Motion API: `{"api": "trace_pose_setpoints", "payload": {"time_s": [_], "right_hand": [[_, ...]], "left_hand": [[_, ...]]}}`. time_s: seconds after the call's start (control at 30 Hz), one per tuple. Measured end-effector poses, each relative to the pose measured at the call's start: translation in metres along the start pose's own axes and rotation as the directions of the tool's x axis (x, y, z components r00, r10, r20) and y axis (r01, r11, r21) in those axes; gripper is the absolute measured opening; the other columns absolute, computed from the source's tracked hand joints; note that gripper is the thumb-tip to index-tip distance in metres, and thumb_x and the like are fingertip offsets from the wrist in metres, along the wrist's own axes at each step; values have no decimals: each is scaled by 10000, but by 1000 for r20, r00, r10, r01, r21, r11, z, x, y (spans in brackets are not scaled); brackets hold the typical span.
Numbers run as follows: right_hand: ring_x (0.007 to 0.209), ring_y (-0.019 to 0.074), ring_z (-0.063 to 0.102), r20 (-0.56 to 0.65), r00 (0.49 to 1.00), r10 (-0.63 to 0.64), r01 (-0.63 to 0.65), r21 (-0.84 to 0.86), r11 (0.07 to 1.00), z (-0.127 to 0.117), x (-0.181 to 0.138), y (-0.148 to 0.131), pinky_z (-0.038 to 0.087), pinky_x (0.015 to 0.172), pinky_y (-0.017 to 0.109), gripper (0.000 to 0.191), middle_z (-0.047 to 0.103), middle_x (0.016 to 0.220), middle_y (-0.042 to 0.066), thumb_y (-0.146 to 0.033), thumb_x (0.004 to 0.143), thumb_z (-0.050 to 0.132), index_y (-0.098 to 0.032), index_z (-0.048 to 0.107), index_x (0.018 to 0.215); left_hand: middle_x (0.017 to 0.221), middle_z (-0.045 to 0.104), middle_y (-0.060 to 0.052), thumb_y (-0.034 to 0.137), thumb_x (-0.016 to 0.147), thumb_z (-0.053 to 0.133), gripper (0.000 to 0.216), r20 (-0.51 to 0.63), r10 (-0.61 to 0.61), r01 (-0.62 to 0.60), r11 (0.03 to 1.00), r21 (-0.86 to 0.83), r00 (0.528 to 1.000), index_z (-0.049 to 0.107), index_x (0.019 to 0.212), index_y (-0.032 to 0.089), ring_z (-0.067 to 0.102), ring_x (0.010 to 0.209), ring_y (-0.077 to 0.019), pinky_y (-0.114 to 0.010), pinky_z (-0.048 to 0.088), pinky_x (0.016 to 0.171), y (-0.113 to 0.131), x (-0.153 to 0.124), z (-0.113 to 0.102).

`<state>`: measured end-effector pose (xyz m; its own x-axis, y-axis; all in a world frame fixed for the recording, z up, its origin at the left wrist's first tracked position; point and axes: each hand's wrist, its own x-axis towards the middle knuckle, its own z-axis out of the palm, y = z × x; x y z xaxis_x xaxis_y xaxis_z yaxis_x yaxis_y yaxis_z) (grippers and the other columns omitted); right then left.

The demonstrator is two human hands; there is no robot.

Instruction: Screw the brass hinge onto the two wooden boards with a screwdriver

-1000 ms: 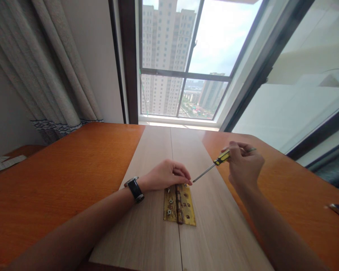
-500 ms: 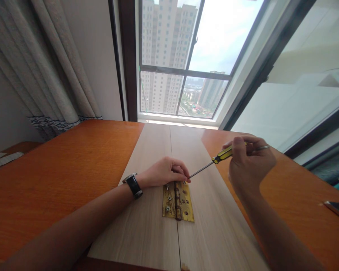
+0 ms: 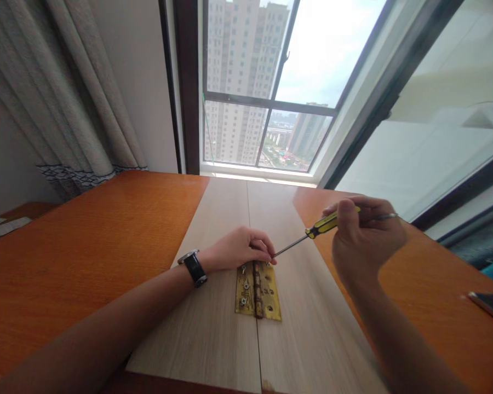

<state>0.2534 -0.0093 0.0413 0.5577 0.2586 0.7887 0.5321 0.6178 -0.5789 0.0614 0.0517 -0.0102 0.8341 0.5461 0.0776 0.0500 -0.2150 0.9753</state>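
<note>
Snugly — right hand (image 3: 365, 238) closed round screwdriver (image 3: 322, 225); left hand (image 3: 238, 250) pinched near its tip (image 3: 276, 255).

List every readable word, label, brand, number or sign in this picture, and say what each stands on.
No text can be read.
Screwdriver: any marking on its handle is too small and blurred.
Wristwatch: dial too slanted to read.
Hinge: dark stains, no legible lettering.

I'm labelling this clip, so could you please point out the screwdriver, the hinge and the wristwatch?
Screwdriver (image 3: 320, 226): head view, on its yellow-and-black handle.
Hinge (image 3: 258, 291): head view, on its central barrel.
Wristwatch (image 3: 194, 268): head view, on its black strap.
</note>
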Motion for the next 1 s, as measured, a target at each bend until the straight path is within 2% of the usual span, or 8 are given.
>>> {"api": "trace_pose_setpoints", "payload": {"time_s": [0.2,0.37,0.53,0.67,0.8,0.9,1.0], "right_hand": [[540,152,660,32,999,-16,15,14,1000,0,1,-5,536,493,275,227,672,621,-19,-390,815,796,-206,662,803],[613,164,684,262,961,-84,65,81,995,-7,6,-10,564,564,296,191,703,703,-2,-389,834,775,-217,692,833],[690,166,712,486,858,-164,207,-37,978,-13,17,-14,573,675,307,74,758,770,-8,-293,913,693,-257,738,959],[701,143,730,649,741,-171,271,-57,961,-6,29,-18,580,678,268,150,773,799,-29,-236,953,621,-278,738,1038],[699,125,722,720,672,-173,284,-34,958,2,34,-23,586,656,233,210,764,812,-35,-187,952,596,-285,733,1078],[748,121,711,769,623,-141,213,7,977,2,34,-28,590,686,228,289,750,858,-36,-173,948,602,-323,717,1167],[863,150,703,840,539,-62,10,67,998,-1,32,-32,600,777,288,373,739,975,-9,-236,998,546,-370,635,1335]], "left_hand": [[917,796,-86,234,819,719,116,-9,6,-6,1000,8,1000,683,867,135,713,813,-171,-243,511,722,1,0,1],[922,798,-87,247,808,728,132,-12,3,-3,1000,7,1000,680,862,137,716,819,-176,-249,511,726,-1,1,1],[908,796,-82,272,797,740,164,-27,5,-5,1000,-11,1000,675,863,137,712,811,-179,-257,513,734,-2,1,2],[907,794,-80,273,796,741,158,-12,18,-18,1000,-18,1000,672,846,140,713,822,-182,-263,514,750,-1,0,1],[902,792,-77,253,796,734,134,24,56,-54,998,-44,998,662,832,145,722,841,-191,-274,523,768,-1,0,0],[907,790,-73,237,800,729,116,38,73,-72,997,-36,997,665,842,150,725,866,-200,-281,526,782,-2,1,-1],[901,788,-64,219,807,721,92,35,79,-78,996,-31,996,667,846,155,729,870,-203,-281,526,785,-4,1,-1]]}}
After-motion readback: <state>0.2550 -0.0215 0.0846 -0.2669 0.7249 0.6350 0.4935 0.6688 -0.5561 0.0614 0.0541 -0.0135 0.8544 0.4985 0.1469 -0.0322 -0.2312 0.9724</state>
